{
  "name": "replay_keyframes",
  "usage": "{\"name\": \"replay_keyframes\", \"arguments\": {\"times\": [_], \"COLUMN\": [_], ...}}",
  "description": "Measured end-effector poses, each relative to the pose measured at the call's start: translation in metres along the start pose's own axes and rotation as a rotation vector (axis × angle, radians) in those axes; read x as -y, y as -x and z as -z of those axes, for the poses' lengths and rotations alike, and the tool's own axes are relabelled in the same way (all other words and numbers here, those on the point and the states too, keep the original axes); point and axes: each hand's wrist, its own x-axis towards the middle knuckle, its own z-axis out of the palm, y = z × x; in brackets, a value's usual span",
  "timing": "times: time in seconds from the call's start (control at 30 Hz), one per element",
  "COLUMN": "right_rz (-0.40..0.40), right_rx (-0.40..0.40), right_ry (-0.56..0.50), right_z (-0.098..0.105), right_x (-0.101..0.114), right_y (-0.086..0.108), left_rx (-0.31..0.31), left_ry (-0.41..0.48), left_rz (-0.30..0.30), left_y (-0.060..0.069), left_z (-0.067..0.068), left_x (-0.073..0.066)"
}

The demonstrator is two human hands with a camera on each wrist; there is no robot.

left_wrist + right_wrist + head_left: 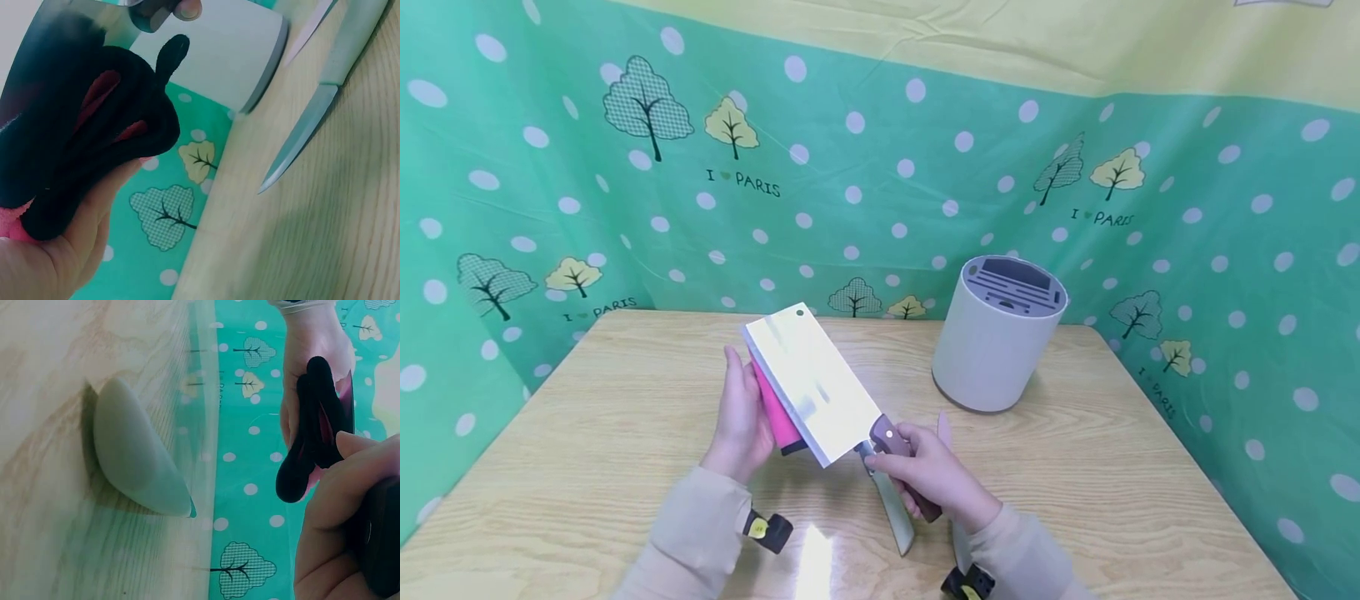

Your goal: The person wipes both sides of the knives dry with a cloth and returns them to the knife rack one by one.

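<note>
My right hand [936, 471] grips the dark brown handle [895, 442] of a cleaver. The broad, shiny cleaver blade [812, 379] slants up to the left, with its long edge side against a folded pink cloth [772, 408]. That cloth rests in my left hand [741, 417], which holds it from the left and below. Its black border [106, 125] shows in folded layers in the left wrist view. Below the cleaver, a knife with a pale green handle [892, 508] lies on the table. Part of its blade is hidden behind the cleaver and my right hand.
A white round knife block [996, 342] with a grey slotted top stands at the back right. Another knife's pinkish blade [944, 427] lies beyond my right hand. Green dotted curtain [850, 192] surrounds the wooden table [625, 400].
</note>
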Motion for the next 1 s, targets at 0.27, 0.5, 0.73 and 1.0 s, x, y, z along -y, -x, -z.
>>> {"name": "replay_keyframes", "arguments": {"times": [0.27, 0.5, 0.73, 1.0], "right_rz": [-0.005, 0.006, -0.014, -0.024], "right_rx": [0.005, 0.020, 0.015, 0.019], "right_ry": [-0.002, 0.004, 0.017, 0.023], "right_z": [-0.003, -0.002, -0.003, -0.003], "right_x": [-0.003, -0.008, -0.011, -0.012], "right_y": [0.000, 0.000, 0.002, 0.003], "left_rx": [0.014, -0.009, -0.037, -0.033], "left_ry": [0.041, 0.038, 0.028, 0.059], "left_rz": [-0.028, -0.049, -0.039, -0.046], "left_y": [0.002, -0.002, -0.008, -0.012], "left_z": [0.001, 0.002, 0.008, 0.011], "left_x": [0.001, -0.001, -0.005, -0.009]}}
